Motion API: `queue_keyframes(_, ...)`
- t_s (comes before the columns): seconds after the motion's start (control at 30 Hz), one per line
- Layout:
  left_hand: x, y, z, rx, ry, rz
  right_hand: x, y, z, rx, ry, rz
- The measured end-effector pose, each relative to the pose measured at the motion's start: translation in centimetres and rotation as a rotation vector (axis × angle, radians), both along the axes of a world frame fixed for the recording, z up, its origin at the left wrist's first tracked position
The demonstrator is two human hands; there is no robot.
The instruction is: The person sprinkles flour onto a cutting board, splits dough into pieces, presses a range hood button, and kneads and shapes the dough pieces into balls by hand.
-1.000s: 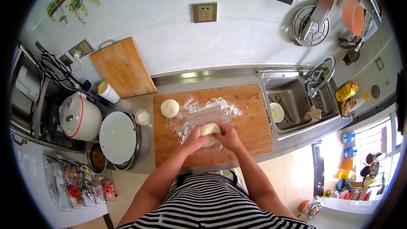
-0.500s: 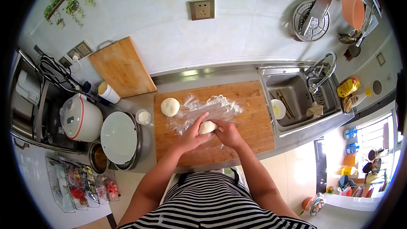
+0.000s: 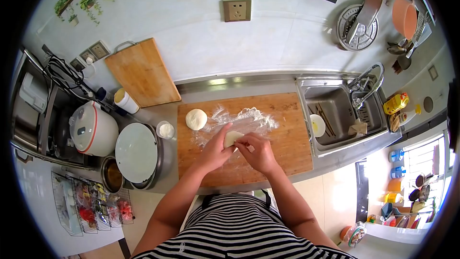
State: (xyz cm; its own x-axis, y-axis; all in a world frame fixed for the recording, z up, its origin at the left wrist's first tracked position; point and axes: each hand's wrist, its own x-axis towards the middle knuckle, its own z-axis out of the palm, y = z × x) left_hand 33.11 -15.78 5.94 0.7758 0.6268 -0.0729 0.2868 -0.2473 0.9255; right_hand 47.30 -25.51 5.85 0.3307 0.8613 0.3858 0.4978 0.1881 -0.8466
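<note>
Left hand (image 3: 214,149): cupped against the left side of the dough piece, fingers curled round it, palm on the board
Right hand (image 3: 258,151): closed over the right and near side of the dough piece, fingertips pressing on its top edge
Dough piece (image 3: 233,138): pale, rounded lump held between both hands, resting on the floured middle of the large chopping board
Large chopping board (image 3: 282,136): wooden, lying flat on the steel counter just left of the sink
Flour patch (image 3: 249,117): white scatter across the board, beyond the hands
Second dough ball (image 3: 196,119): smooth and round, on the far left corner of the board, apart from the hands
Small cup (image 3: 166,129): white contents, on the counter just beside the board's left edge
White lid (image 3: 136,152): covers a steel basin left of the board
Rice cooker (image 3: 92,129): white with a red band, further left; no writing legible
Small chopping board (image 3: 142,73): wooden with metal handle, leaning on the wall
Sink (image 3: 330,97): steel; a white dish and chopsticks lie inside
Oil bottle (image 3: 396,103): yellow, right of the tap; label too small to read
Wall socket (image 3: 236,10): on the tiled wall; no lettering readable
Labels overall: none can be made out
</note>
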Motion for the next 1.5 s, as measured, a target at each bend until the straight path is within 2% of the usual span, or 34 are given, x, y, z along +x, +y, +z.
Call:
queue_keyframes(0.13, -0.2, -0.1, 0.2, 0.07, 0.028, 0.005, -0.4, 0.1, 0.2, -0.011, -0.003, -0.01)
queue_keyframes(0.2, -0.2, -0.3, 0.9, 0.28, 0.056, -0.019, -0.7, 0.1, 0.4, -0.056, 0.005, -0.036)
queue_keyframes(0.33, -0.5, -0.3, 0.7, 0.314, 0.089, -0.048, -1.1, 0.2, 0.4, -0.091, 0.038, -0.027)
queue_keyframes(0.43, -0.8, -0.1, -0.4, 0.244, 0.031, -0.042, -0.6, 0.2, -0.1, -0.148, 0.126, 0.01)
queue_keyframes(0.5, -1.1, 0.0, -0.9, -0.075, -0.107, -0.059, -0.1, 0.1, -0.4, -0.226, 0.279, 0.073)
queue_keyframes(0.63, -1.4, 0.1, -1.1, -0.049, -0.094, -0.076, 0.1, 0.1, -0.8, -0.252, 0.363, 0.129)
queue_keyframes(0.93, -1.8, -0.1, -1.9, 0.009, -0.046, -0.044, -1.0, 0.0, 0.3, -0.214, 0.159, 0.104)
queue_keyframes(1.03, -1.9, -0.2, -1.6, -0.043, -0.004, -0.044, -0.7, 0.0, 0.2, -0.231, 0.115, 0.115)
queue_keyframes(1.13, -1.8, -0.4, -1.1, -0.09, -0.047, -0.038, 0.3, -0.7, 0.3, -0.298, 0.183, 0.091)
queue_keyframes(1.2, -1.8, -0.5, -0.4, -0.053, -0.003, -0.007, 1.3, -1.2, -0.2, -0.248, 0.387, 0.041)
queue_keyframes(1.3, -1.8, -0.3, -1.1, 0.072, 0.008, -0.006, 3.9, -2.4, -0.7, -0.332, 0.425, -0.025)
queue_keyframes(1.43, -1.4, -0.4, -0.6, 0.017, 0.022, -0.012, 8.3, -4.5, -1.7, -0.303, 0.397, -0.232)
queue_keyframes(1.5, -1.1, -0.5, 0.2, 0.024, 0.13, -0.045, 11.5, -6.1, -2.8, -0.269, 0.371, -0.326)
